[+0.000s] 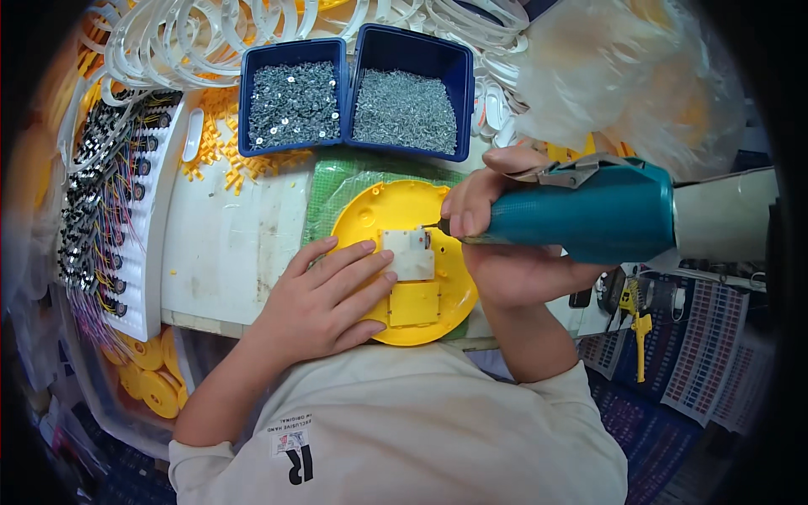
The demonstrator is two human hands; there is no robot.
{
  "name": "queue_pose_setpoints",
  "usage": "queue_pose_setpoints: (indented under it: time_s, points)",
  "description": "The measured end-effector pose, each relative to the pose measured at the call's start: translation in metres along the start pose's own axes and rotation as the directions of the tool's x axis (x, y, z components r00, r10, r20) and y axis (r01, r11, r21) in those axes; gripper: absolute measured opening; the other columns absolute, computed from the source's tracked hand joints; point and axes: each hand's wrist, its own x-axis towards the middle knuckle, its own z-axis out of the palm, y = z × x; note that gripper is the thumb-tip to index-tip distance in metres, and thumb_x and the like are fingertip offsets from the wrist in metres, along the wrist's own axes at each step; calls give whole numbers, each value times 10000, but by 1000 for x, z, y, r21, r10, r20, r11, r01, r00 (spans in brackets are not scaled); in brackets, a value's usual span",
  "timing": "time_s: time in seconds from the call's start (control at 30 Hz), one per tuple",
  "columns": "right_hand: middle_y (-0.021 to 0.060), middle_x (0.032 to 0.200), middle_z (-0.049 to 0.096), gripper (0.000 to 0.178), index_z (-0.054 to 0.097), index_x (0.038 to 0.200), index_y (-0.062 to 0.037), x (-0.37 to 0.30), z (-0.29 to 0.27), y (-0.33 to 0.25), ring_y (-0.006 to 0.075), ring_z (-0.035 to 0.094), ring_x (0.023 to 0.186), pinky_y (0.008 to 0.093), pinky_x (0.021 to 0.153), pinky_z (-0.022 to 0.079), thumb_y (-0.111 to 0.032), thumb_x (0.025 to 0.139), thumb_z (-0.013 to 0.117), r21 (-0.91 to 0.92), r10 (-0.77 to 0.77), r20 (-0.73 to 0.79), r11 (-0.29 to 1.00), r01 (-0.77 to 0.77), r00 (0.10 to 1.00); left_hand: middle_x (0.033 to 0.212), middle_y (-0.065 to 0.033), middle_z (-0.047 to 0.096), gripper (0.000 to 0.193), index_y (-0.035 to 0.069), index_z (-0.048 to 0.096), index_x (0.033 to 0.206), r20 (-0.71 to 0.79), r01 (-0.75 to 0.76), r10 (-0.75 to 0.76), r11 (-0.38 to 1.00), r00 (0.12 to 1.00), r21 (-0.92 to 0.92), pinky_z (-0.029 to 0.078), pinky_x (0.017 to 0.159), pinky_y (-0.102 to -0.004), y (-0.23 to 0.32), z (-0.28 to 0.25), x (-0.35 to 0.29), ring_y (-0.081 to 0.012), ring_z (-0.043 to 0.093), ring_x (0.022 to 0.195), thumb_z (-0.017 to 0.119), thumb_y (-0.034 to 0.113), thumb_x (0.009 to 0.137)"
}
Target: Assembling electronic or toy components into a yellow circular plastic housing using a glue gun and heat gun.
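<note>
Shell of round yellow plastic (456, 295) sits on a green mesh mat (324, 189) over the white table (223, 269), with a rectangular white plastic box (412, 263) inside it. From where I stand, the left grip (324, 296) is loose, fingers spread flat across the shell's left side. The right grip (515, 276) is wrapped around a teal cylindrical power screwdriver (581, 215), its dark bit at the box's far edge; whether it touches, I can't tell. Two dark-blue plastic bins (412, 49) stand beyond.

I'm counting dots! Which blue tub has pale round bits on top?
The left blue tub: pale discs dot its metal pieces; the right tub shows none.
</note>
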Motion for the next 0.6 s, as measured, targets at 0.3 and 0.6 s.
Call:
queue_pose_setpoints:
  time_s: [0.3, 0.6]
  points:
    - [103, 778, 650, 1175, 592, 1180, 33, -4, 1, 8, 238, 617, 717, 371, 731, 488, -1025, 759, 301, -69, 60, -84, 995, -66, 995, 1447, -82, 635, 507, 127, 698, 1300, 12, -8, 8, 1000, 1000, -7, 389, 1165, -503, -1, -1, 1, -267, 598, 1349, 676, 485, 941]
    - [95, 771, 653, 1236, 565, 1366, 76, 7, 11, -5, 212, 606, 681, 368, 728, 482, -991, 790, 327, -52, 6, -48, 999, -8, 999, 1446, -52, 629, 478, 136, 702, 1275, -10, -12, 12, 1000, 1000, -18, 401, 1150, -481, -1, -1, 2, -242, 576, 1354, 733, 430, 899]
